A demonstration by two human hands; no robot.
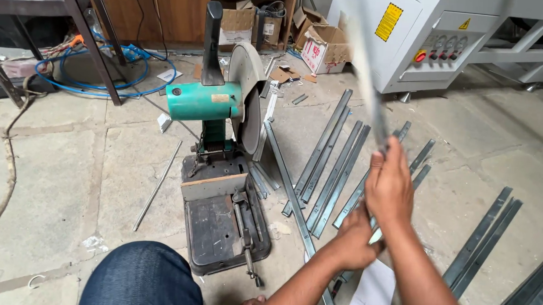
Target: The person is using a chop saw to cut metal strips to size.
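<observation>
My right hand (391, 187) is closed around a long grey metal strip (367, 83) that rises steeply towards the top of the view, blurred by motion. My left hand (354, 236) grips the same strip lower down, just under the right hand. Both hands hang over the concrete floor, to the right of a green chop saw (203, 101). The saw has a black handle, a round blade guard (247, 99) and a dark base with a vise (222, 229). My knee in blue jeans (141, 278) is at the bottom left.
Several long grey metal strips (335, 164) lie fanned out on the floor right of the saw, with more at the far right (484, 241). A white sheet (372, 291) lies under my arms. Behind stand a white machine cabinet (434, 50), cardboard boxes (326, 48) and a blue hose (104, 72).
</observation>
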